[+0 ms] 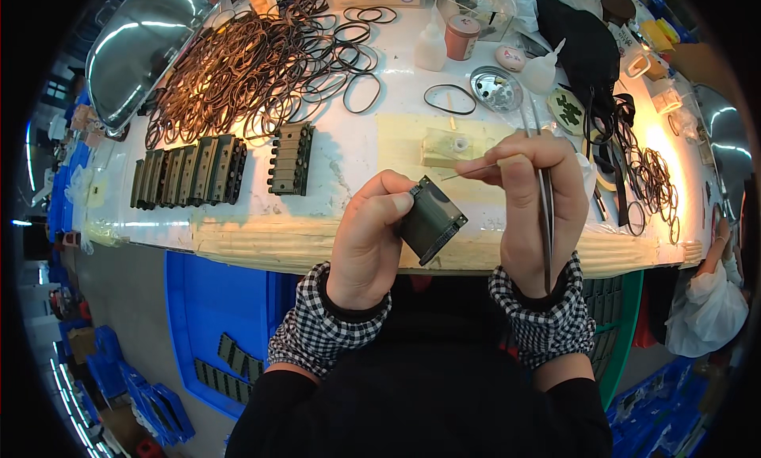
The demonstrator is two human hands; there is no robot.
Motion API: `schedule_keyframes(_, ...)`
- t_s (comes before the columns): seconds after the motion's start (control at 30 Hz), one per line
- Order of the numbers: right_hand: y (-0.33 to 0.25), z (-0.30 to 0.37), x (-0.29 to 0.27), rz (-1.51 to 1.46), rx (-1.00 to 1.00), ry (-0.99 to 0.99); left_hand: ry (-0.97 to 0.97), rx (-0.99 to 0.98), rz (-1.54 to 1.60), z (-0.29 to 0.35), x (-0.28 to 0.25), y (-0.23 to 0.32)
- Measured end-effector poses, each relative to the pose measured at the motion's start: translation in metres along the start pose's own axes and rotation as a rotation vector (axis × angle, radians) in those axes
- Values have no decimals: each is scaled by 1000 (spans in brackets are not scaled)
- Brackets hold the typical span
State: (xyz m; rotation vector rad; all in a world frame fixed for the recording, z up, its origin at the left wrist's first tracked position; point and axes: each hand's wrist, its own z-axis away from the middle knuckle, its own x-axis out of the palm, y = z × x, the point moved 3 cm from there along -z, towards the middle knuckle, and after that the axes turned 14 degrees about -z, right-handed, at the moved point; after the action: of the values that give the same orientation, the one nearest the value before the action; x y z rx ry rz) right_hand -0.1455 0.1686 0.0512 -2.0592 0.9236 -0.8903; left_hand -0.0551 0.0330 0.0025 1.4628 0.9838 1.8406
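Observation:
My left hand [369, 240] is closed around one end of a dark green rectangular housing [432, 222], holding it tilted above the table's front edge. My right hand [539, 200] pinches a thin needle-like metal tool [473, 171] between thumb and forefinger. Its tip is close to the housing's upper corner; whether they touch I cannot tell. Metal tweezers [546, 228] also sit in the right hand, their points upward and their back end toward the wrist. Behind the hands, a small pale block [444, 147] with a round white piece on it rests on yellowish tape.
A large pile of black rubber rings [238, 73] covers the table's back left. Nearer stand a row of green housings [189, 172] and a separate stack [290, 159]. A metal dish [496, 89] and squeeze bottle [430, 47] lie beyond. A blue bin [181, 323] sits below left.

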Motion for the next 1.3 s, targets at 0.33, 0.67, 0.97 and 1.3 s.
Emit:
schedule_keyframes(0.33,35,-18,-24,744,-291,-144,499,719,-1157,6,0,13)
schedule_keyframes(0.67,13,-13,-12,756,-349,-287,565,1033,-1632,15,10,20)
schedule_keyframes(0.97,6,5,-1,566,-212,-483,592,1075,-1668,16,14,17)
schedule_keyframes(1.3,10,6,-3,497,-175,-485,557,1064,-1675,18,15,15)
